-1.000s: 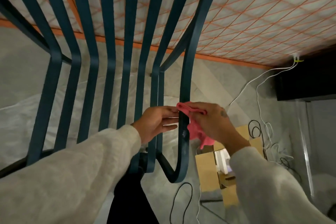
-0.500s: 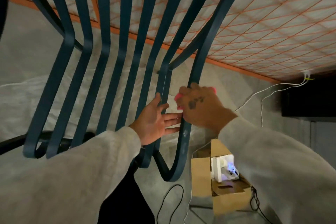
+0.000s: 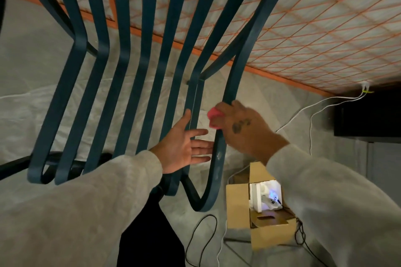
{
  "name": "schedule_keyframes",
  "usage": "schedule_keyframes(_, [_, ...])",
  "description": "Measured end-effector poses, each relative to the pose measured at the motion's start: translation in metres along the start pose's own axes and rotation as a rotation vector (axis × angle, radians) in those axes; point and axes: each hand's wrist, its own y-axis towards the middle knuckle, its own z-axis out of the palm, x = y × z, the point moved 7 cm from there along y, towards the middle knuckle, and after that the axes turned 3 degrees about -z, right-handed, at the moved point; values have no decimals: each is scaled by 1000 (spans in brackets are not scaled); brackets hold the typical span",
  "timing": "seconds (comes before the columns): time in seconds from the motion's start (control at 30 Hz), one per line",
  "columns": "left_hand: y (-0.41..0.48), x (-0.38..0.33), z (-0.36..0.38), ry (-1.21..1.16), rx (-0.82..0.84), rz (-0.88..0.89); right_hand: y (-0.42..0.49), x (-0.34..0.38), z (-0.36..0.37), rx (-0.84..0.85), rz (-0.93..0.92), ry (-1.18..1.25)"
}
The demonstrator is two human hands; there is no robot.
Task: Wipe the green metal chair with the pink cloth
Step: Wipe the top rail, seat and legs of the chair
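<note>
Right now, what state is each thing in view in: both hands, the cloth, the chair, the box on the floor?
Right hand: closed around the pink cloth, pressing it on the chair's outermost slat.
Left hand: open, palm up, fingers spread beside that slat, holding nothing.
Pink cloth: bunched, mostly hidden under the right hand.
Green metal chair: held between the hands, slats running up the view.
Cardboard box: flaps open, on the floor.

Fuzzy pale-grey sleeves (image 3: 76,212) to both wrists, dark tattoo (image 3: 240,124) on the right hand (image 3: 245,130)
</note>
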Motion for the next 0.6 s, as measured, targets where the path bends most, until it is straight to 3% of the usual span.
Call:
schedule_keyframes(0.13, [0,-1,-1,31,-9,-8,-9,13,15,53,-91,45])
schedule_keyframes(0.37, [-1,-2,1,20,-33,-23,2,-3,-11,-92,131,-85])
schedule_keyframes(0.6, [-3,0,3,53,-33,-15,-20,20,8,-9,-37,124])
